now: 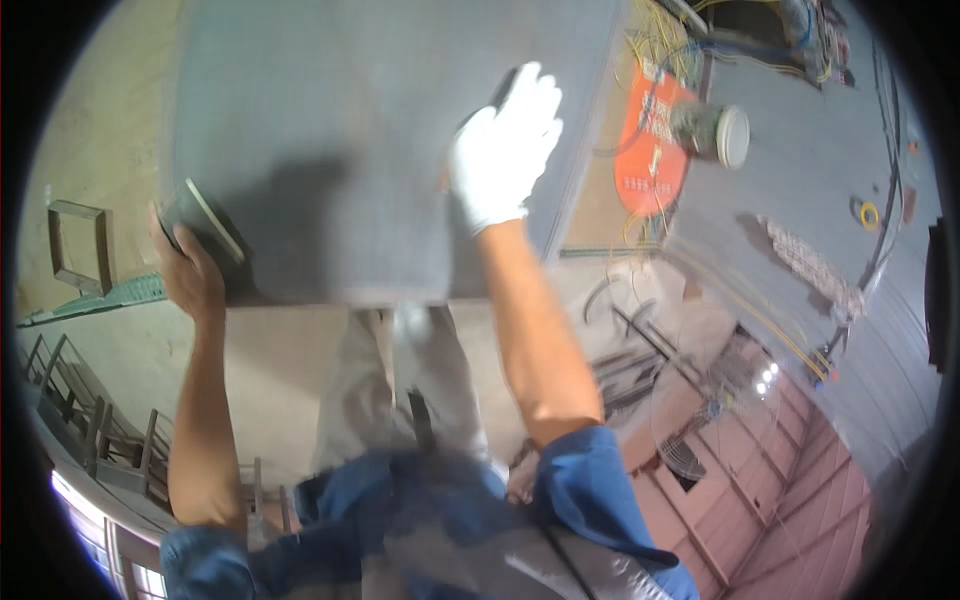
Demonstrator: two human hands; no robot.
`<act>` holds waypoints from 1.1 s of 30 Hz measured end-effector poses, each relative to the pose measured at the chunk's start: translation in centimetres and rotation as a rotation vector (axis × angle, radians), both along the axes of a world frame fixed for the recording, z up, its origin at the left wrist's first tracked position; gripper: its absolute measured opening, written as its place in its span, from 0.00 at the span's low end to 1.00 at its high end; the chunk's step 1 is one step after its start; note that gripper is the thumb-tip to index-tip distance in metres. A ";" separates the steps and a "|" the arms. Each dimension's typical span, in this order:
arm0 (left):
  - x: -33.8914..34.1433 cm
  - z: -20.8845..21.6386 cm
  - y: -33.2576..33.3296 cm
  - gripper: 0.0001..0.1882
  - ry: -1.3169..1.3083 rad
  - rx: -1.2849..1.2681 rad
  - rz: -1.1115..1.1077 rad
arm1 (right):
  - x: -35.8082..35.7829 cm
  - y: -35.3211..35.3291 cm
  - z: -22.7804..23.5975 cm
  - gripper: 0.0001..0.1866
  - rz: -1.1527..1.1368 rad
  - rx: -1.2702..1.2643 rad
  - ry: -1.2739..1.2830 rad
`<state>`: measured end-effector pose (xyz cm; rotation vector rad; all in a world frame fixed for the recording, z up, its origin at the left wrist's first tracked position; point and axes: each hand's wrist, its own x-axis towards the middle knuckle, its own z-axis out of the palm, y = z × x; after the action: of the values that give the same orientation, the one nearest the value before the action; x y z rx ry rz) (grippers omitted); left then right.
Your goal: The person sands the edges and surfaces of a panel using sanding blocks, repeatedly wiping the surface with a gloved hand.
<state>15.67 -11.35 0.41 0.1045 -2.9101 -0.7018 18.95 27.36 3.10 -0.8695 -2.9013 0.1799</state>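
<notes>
A large smooth dark grey panel (390, 150) lies in front of me, its near edge just before my legs. My bare left hand (190, 270) is at the panel's left near corner, thumb and fingers closed about a dark flat block with a pale edge (215, 220); part of its grip is hidden. In a white glove, my right hand (505, 150) rests over the right part of the panel with its fingers stretched out. A dark patch shows beside those fingers; I cannot tell whether it is a shadow or a thing.
Left of the panel lies a small rectangular frame (80, 247) on the tan surface. To the right are an orange-red sign (652, 145), a tub with a white rim (733, 137), yellow cords and a yellow tape ring (869, 215). A wire-caged fan (700, 420) stands lower right.
</notes>
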 end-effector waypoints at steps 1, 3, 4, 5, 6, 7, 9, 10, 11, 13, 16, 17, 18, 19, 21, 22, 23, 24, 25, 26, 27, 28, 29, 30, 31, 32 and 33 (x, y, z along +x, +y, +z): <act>-0.1 -0.7 1.4 0.30 0.032 0.019 0.015 | -3.4 3.5 -0.1 0.40 -0.017 0.013 0.028; 1.3 -1.3 2.5 0.31 -0.051 0.088 0.072 | -8.2 7.5 0.7 0.40 -0.054 -0.075 0.025; 1.6 -1.0 2.5 0.31 -0.070 0.078 0.088 | -9.4 8.3 2.0 0.40 -0.077 -0.158 -0.024; 1.0 -0.2 2.6 0.31 -0.166 0.064 0.131 | -9.4 8.6 1.1 0.41 0.009 -0.046 0.057; 0.9 0.6 2.7 0.31 -0.264 0.053 0.174 | -7.9 7.7 -0.3 0.42 0.035 0.031 0.100; 1.4 0.3 0.9 0.30 -0.227 -0.021 0.172 | -5.9 4.8 -0.9 0.43 0.038 -0.007 -0.010; 1.9 -0.5 0.5 0.30 -0.177 0.005 0.155 | -3.1 3.0 -1.3 0.44 0.041 -0.014 -0.146; 2.1 -0.2 0.8 0.29 -0.164 0.032 0.106 | -3.5 3.7 -1.3 0.44 0.028 0.001 -0.193; 2.2 -0.2 0.8 0.29 -0.139 0.070 0.100 | -6.6 5.3 -0.7 0.44 0.067 -0.017 -0.124; 2.4 0.6 0.3 0.30 -0.222 0.068 0.155 | -14.0 10.0 -0.7 0.43 0.131 0.013 -0.032; 2.7 -1.9 0.3 0.30 -0.224 0.123 0.161 | -22.6 18.4 -1.9 0.42 0.194 0.085 0.032; 3.1 -1.5 0.7 0.30 -0.249 0.090 0.141 | -23.1 19.3 -1.7 0.42 0.206 0.033 0.042; 3.3 -1.3 1.5 0.30 -0.273 0.062 0.117 | -23.6 20.3 -1.2 0.42 0.213 -0.014 0.051; 2.9 0.4 1.0 0.30 -0.310 0.027 0.155 | -23.6 17.9 0.6 0.42 0.210 -0.149 0.040; 4.4 3.4 -1.6 0.31 -0.329 -0.017 0.108 | -20.6 13.8 -0.8 0.43 0.236 -0.047 -0.028; 3.1 0.7 -1.8 0.31 -0.235 -0.033 0.095 | -18.8 12.0 -1.2 0.44 0.221 -0.117 0.018; 4.2 -0.1 -3.0 0.31 -0.264 -0.051 0.135 | -16.2 11.5 -1.9 0.44 0.226 -0.096 -0.034; 4.6 -1.2 -2.3 0.31 -0.251 0.014 0.088 | -14.9 12.6 -2.3 0.44 0.230 -0.039 -0.103; 4.6 -1.1 -1.9 0.31 -0.243 0.038 0.099 | -16.3 12.7 -1.9 0.44 0.164 -0.044 -0.141; 4.1 -0.9 -1.0 0.31 -0.244 0.075 0.097 | -19.0 14.6 -2.0 0.44 0.224 0.006 -0.025; 3.7 -1.1 -0.4 0.31 -0.249 0.084 0.085 | -22.4 16.6 -1.8 0.44 0.191 -0.052 0.008; 3.2 -0.9 0.3 0.31 -0.274 0.053 0.125 | -25.0 17.9 -0.9 0.44 0.156 -0.112 0.037; 3.4 -0.1 0.5 0.31 -0.307 0.007 0.169 | -25.3 17.9 -0.3 0.41 0.191 -0.095 0.046; 3.3 0.3 0.8 0.31 -0.331 0.008 0.157 | -24.7 18.3 0.4 0.39 0.226 -0.070 0.050; 2.8 1.0 1.0 0.31 -0.315 -0.012 0.138 | -23.5 18.0 0.1 0.39 0.248 0.041 0.054; 1.9 1.4 0.8 0.31 -0.277 -0.030 0.119 | -20.5 15.6 -1.5 0.42 0.175 0.038 0.025; 1.5 1.0 0.1 0.31 -0.258 -0.040 0.111 | -17.1 11.5 -0.3 0.41 0.187 -0.053 0.060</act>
<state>17.12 -11.21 1.42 0.3754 -3.1292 -0.6560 1.88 38.89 2.80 -0.5876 -2.9307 0.2951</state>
